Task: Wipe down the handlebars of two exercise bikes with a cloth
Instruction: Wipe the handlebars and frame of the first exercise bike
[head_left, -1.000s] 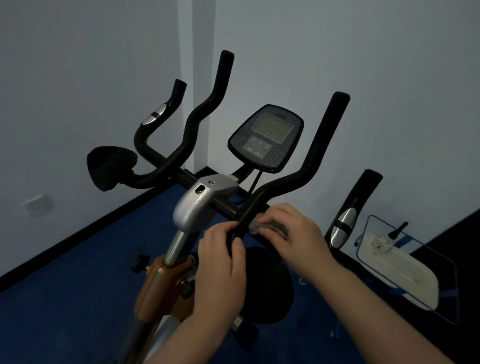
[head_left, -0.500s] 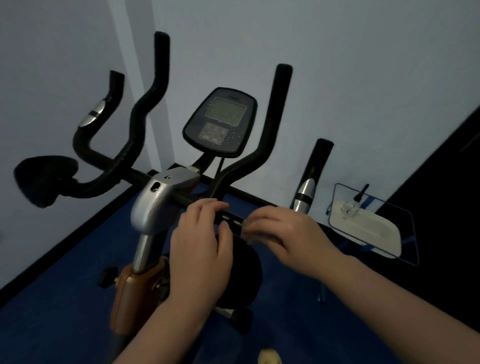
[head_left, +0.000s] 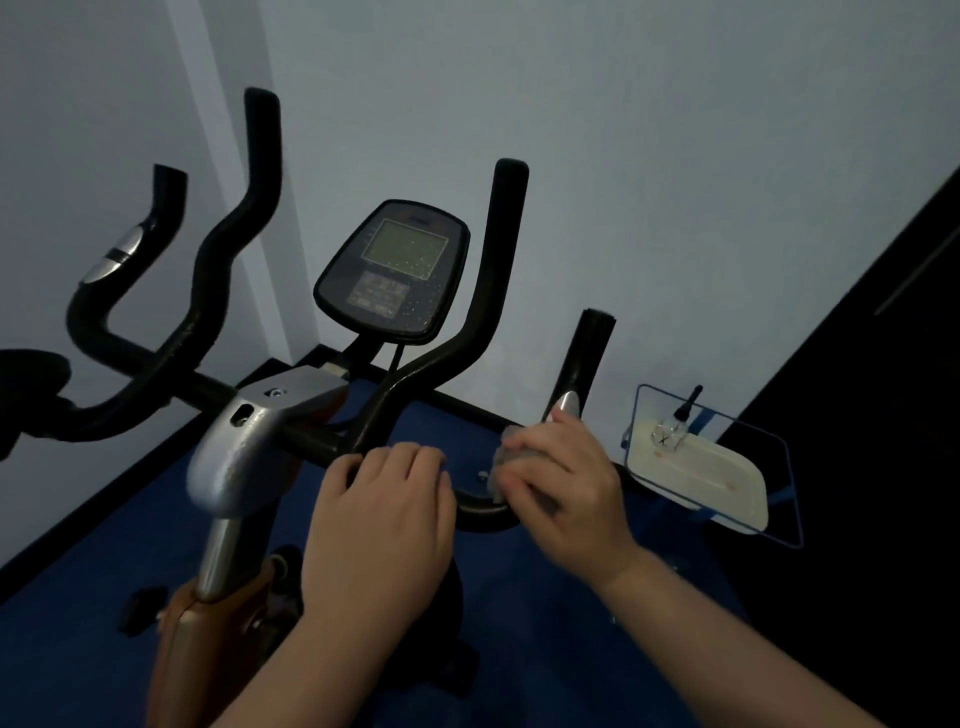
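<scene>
The right hand (head_left: 558, 480) is closed around a small grey cloth (head_left: 506, 457), pressing it onto the low curved section of the black handlebar (head_left: 478, 512) on the bike's right side, just below the short upright grip with the silver sensor (head_left: 569, 402). The left hand (head_left: 382, 512) is clamped on the bar beside it, near the base of the tall right prong, steadying the bike. The cloth is bunched small and mostly hidden under the fingers, so the likeliest fault is that bare skin rather than fabric rubs the bar and patches get missed, above all the underside of the curve. The cloth could also slip out if the grip loosens on the bend. The console (head_left: 392, 273) and its cable sit close above, and a careless upward sweep might snag the cable
</scene>
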